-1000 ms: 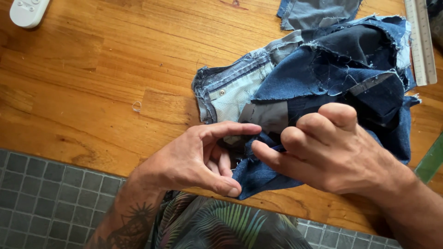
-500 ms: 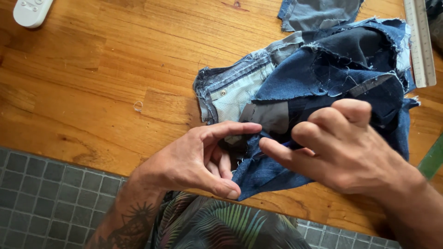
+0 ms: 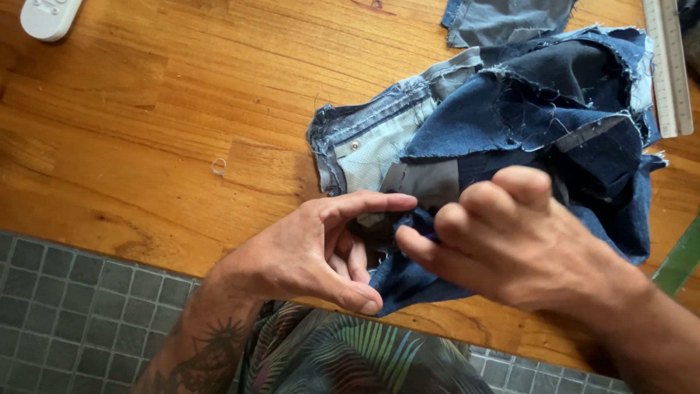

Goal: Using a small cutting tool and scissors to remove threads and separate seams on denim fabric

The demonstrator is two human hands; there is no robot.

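A pile of frayed denim pieces (image 3: 525,124) in dark and light blue lies on the wooden table (image 3: 182,124), with a pale waistband part at its left and a grey patch (image 3: 426,182) near the front. My left hand (image 3: 321,248) pinches the near edge of the dark denim between thumb and fingers. My right hand (image 3: 510,241) is curled over the same edge just to the right, fingertips closed on the cloth. What lies between the fingers is hidden.
A white remote-like device (image 3: 47,16) sits at the far left corner. A pale ruler (image 3: 667,66) lies along the right side. Another grey-blue fabric scrap (image 3: 503,18) is at the back. A small thread loop (image 3: 219,166) rests on the wood. Grey tiled floor (image 3: 65,306) lies below.
My right hand has slid slightly left along the denim edge toward the left hand. The left hand and the pile have stayed nearly still.
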